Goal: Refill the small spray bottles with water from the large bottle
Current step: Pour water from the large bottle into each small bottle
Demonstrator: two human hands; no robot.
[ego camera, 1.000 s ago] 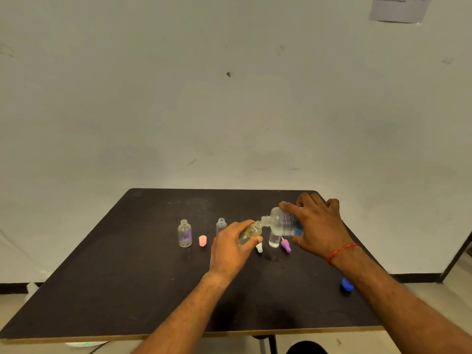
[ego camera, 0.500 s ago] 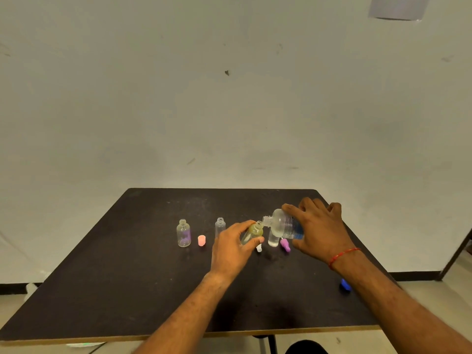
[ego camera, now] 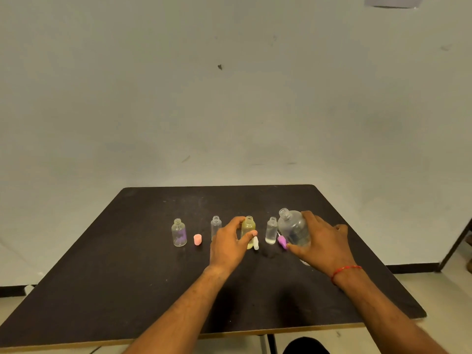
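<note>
Since the earlier frames the large bottle [ego camera: 293, 229] has swung from a pouring tilt back to near upright, and the yellow spray bottle [ego camera: 248, 227] now stands vertical on the bench [ego camera: 127, 277]. The right hand [ego camera: 323, 242] wraps the large bottle; this grip is closed around its body. The left hand [ego camera: 229, 242] pinches the yellow bottle between thumb and fingers. The next unfilled bottles lie to the left of both grips, long axes vertical; the left hand is nearer. Count: four small bottles, one large bottle, three loose caps or spray heads, pink [ego camera: 197, 239], white [ego camera: 256, 243] and purple [ego camera: 282, 241]. The rightmost small bottle [ego camera: 271, 230] appears filled, though this is unclear
</note>
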